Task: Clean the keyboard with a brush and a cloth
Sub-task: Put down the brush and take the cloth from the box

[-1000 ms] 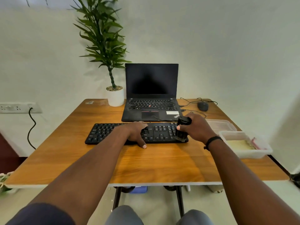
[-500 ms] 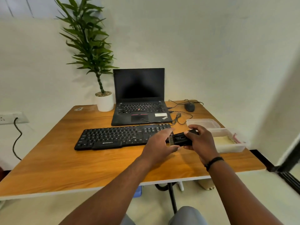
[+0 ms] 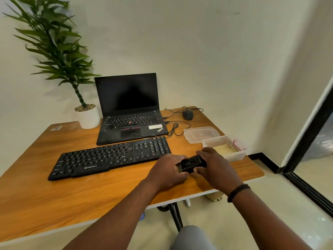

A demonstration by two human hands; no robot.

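Both hands on the brush (image 3: 191, 164), head view only. Our left hand (image 3: 166, 173) has its fingers curled round the bristle end, and our right hand (image 3: 214, 168) grips the far-right end of the black body. Brush sits just above the counter (image 3: 108, 192), near its near-right edge, just right of the keyboard (image 3: 110, 157) and clear of it. We can't tell if the bristles are fully out or covered, as the left hand hides most of them.

Keyboard lies flat in front of the laptop (image 3: 129, 112), nothing touching it. Two clear tubs on the right: a shallow one (image 3: 201, 134) farther back, and a nearer one (image 3: 226, 148) with something pale inside, maybe the cloth, but we can't confirm.

Step, as we read it: we're adjusting or readying the brush between strokes, not sweeping. The cloth pass is not yet started.

Next move calls for freeing the left hand to steady the keyboard, then bringing the bristles down on the number pad end and sweeping along the rows. Watch the cable (image 3: 173, 129) behind the keyboard.
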